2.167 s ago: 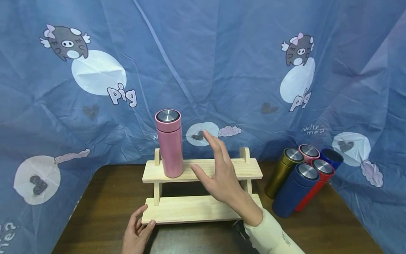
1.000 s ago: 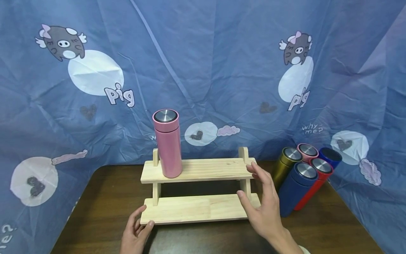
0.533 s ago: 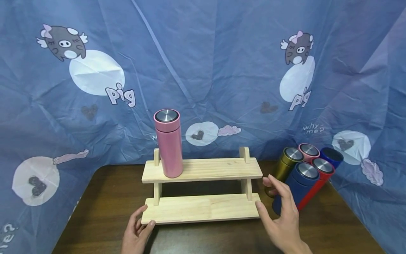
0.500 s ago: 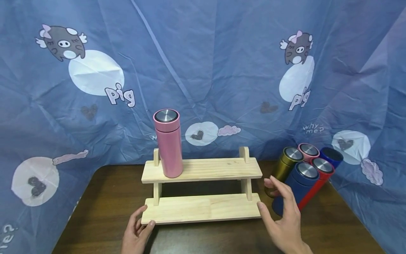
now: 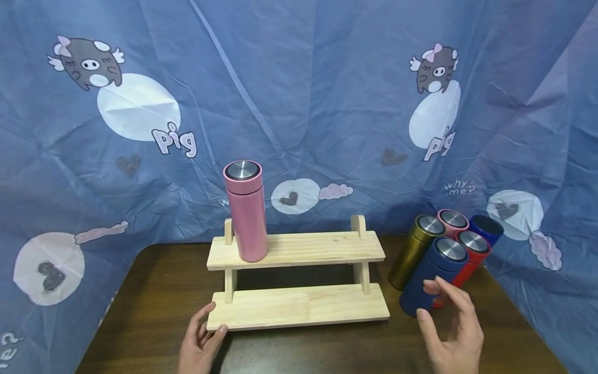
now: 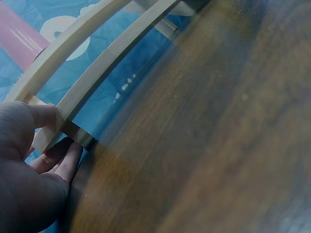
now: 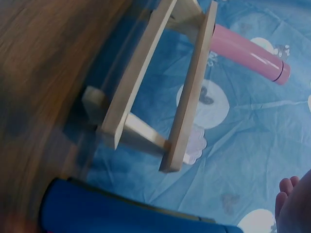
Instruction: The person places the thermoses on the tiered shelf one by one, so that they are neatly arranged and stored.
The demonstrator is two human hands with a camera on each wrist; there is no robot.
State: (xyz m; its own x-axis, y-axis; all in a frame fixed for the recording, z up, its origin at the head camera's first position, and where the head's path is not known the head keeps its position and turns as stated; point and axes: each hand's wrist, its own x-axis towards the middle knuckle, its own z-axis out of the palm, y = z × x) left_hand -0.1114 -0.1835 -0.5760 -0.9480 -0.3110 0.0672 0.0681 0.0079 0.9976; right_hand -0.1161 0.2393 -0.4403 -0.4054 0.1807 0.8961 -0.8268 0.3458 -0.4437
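A two-tier wooden rack [image 5: 299,307] stands on the table, and a pink thermos bottle [image 5: 248,223] with a steel-topped lid is upright on the left of its upper shelf. My left hand [image 5: 197,342] pinches the left end of the lower shelf; the left wrist view shows thumb and fingers on either side of that board [image 6: 104,63]. My right hand [image 5: 454,335] is in front of the navy blue thermos bottle [image 5: 422,283], thumb and fingers apart and bent, holding nothing. In the right wrist view this hand [image 7: 295,206] shows only at the right edge.
Behind and beside the navy bottle stand a gold bottle [image 5: 413,254], a red bottle [image 5: 475,253], a second pink bottle [image 5: 452,221] and a bright blue bottle [image 5: 487,228], packed close. The brown table [image 5: 154,291] meets a blue printed cloth [image 5: 299,104] at the back.
My right hand has moved from beside the pink bottle on the upper shelf, rightward and down, to the front of the navy bottle. The left hand has stayed on the rack.
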